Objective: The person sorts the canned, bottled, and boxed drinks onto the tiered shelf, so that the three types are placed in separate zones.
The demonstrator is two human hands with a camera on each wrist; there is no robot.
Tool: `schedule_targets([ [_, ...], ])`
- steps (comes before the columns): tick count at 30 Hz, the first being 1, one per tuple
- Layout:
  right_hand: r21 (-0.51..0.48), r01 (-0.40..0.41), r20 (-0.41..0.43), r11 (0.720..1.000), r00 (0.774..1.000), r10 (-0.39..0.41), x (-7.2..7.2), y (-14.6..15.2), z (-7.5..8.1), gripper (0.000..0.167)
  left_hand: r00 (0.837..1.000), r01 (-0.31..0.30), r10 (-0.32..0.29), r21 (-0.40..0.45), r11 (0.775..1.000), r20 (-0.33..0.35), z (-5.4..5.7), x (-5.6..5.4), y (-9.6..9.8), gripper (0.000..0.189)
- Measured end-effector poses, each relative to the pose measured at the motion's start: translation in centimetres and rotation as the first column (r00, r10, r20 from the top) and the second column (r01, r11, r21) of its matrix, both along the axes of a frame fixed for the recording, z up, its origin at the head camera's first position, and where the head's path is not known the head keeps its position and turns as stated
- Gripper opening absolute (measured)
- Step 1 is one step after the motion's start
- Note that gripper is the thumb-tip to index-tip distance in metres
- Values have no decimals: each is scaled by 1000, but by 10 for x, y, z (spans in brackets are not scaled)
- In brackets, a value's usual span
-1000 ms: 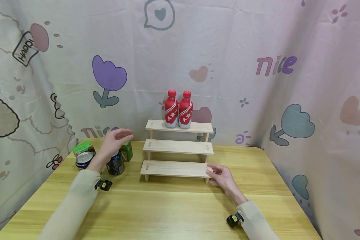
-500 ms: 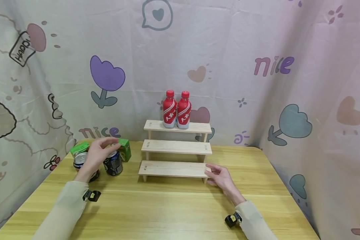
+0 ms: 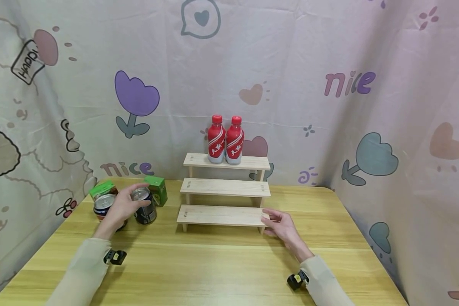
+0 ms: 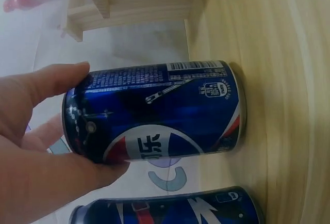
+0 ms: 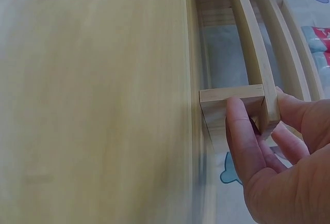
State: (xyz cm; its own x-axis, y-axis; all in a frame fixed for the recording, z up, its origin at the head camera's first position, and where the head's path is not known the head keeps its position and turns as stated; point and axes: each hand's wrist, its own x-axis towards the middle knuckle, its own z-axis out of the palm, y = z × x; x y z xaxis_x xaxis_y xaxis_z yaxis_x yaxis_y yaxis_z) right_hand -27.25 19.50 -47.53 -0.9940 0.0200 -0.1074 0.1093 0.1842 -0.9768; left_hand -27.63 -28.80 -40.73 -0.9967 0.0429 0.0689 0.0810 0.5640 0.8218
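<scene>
At the table's left side, my left hand (image 3: 123,207) holds a dark blue soda can (image 3: 147,213) near its top, thumb on one side and fingers on the other. Seen in the left wrist view, the can (image 4: 154,111) has a round red, white and blue logo, and its base meets the table. My right hand (image 3: 284,229) grips the right end of a three-step wooden display rack (image 3: 218,216). The right wrist view has its thumb on the lowest board (image 5: 270,105) and a finger against the leg's front edge (image 5: 216,95).
Two red bottles (image 3: 216,140) stand on the rack's top step. A green box (image 3: 159,191) is just behind the held can. Another can (image 3: 104,203) and a green-topped pack (image 3: 102,189) stand left of my left hand. A patterned curtain (image 3: 290,55) hangs behind the table.
My left hand has moved left and down from above the cans to around the dark blue can's top. The right hand has kept its place on the rack.
</scene>
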Motion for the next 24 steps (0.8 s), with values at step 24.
schedule_targets([
  [24, -23, 14, 8, 1000, 1000, -14, 0, -3, -1, 43, 998, -10, 12, -40, 999, 60, -1, 4, 2, 86],
])
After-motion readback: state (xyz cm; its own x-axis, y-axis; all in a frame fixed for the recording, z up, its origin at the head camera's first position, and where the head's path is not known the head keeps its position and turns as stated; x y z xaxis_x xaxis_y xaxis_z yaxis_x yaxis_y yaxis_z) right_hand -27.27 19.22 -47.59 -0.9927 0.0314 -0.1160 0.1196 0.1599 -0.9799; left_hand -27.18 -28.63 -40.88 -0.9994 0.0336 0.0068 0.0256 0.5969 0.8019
